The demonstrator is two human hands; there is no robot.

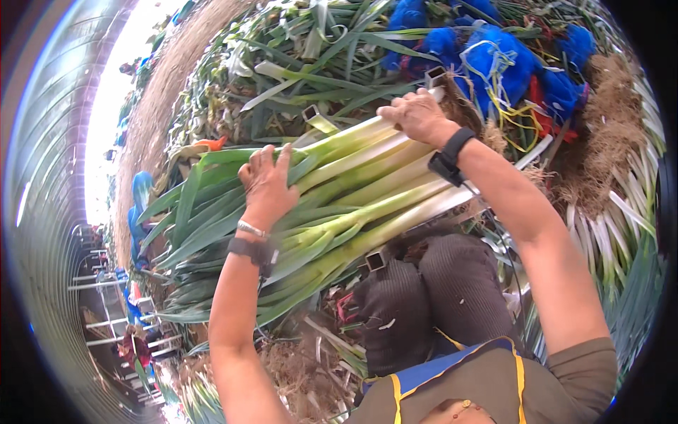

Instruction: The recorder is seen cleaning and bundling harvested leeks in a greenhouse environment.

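A row of thick leeks [365,183] lies side by side across a metal frame before me, green leaves to the left and white shanks to the right. My left hand [269,185] rests on the leaves with its fingers apart, palm hidden. At the far edge of the row, my right hand [416,117] curls over the white end of a leek, close to its roots [460,103]. Open square tube ends [312,112] of the frame stick up beyond the leeks, and another tube end [376,261] shows by my knees.
Loose leek leaves [238,69] are heaped beyond the frame. Blue net bags [498,63] with yellow string lie at the upper right. More leeks [609,244] with bushy roots [609,143] are piled on the right. Root trimmings [302,371] litter the ground at lower left.
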